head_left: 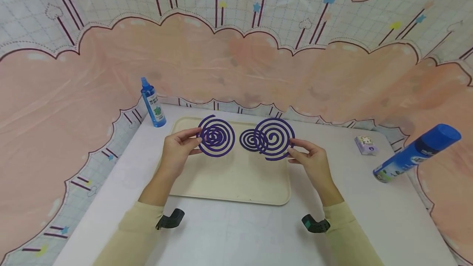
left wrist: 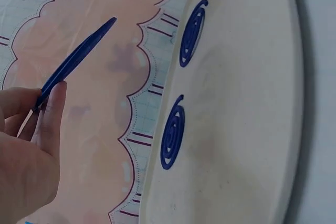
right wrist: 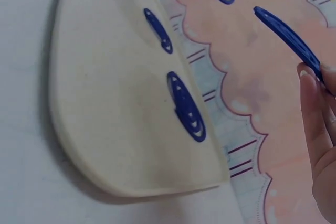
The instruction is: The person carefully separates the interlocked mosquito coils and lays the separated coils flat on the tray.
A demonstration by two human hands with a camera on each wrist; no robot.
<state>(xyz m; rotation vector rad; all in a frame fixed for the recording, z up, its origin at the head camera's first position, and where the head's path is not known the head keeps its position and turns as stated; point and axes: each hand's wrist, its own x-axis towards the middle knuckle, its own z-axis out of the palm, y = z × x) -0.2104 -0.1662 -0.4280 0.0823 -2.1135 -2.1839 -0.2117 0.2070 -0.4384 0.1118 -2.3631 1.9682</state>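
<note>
My left hand [head_left: 176, 151] pinches a dark blue mosquito coil [left wrist: 76, 64] by its left edge, fingers and thumb on its rim. With my right hand [head_left: 312, 161] I pinch a second mosquito coil [right wrist: 289, 38] by its right edge. Both coils are held upright above the cream tray [head_left: 229, 180], flat spiral faces toward the head camera. Two more coils lie flat near the tray's far edge, a left one [left wrist: 173, 135] and a right one [right wrist: 186, 108]. In the head view the held coils partly overlap these two.
At the back left of the white table [head_left: 236, 233] stands a blue spray bottle [head_left: 153, 106]. To the right are a small purple-and-white box [head_left: 366, 145] and a tall blue aerosol can [head_left: 415, 153]. A patterned cloth [head_left: 236, 65] hangs behind the table.
</note>
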